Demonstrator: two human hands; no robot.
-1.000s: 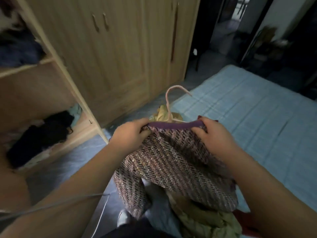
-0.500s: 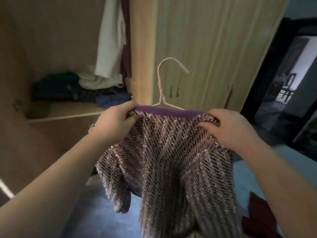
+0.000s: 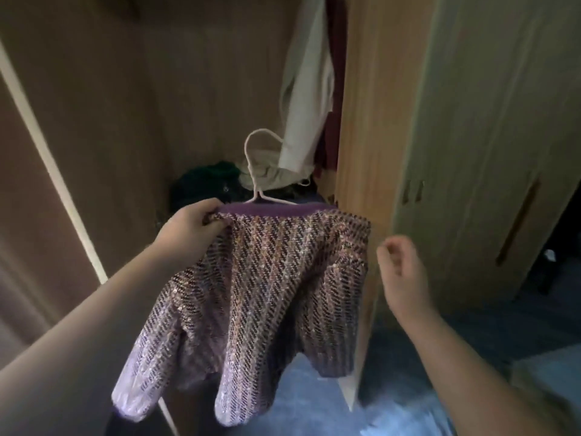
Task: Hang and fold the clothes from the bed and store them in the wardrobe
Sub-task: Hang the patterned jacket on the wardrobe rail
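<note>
left hand (image 3: 191, 228) grips sweater (image 3: 267, 278) (on hanger (image 3: 258, 194)) | right hand (image 3: 404, 272) beside it, apart

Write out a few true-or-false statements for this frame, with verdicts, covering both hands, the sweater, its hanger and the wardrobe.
1. The left hand grips the knit sweater at one shoulder. True.
2. The right hand holds the sweater's other shoulder. False: it is off to the side of the sweater, fingers loosely curled, holding nothing.
3. The sweater sits on a pale wire hanger. True.
4. The hanger's hook is over a rail. False: the hook stands free in the air in front of the open wardrobe; no rail is in view.
5. A white garment hangs inside the wardrobe. True.
</note>
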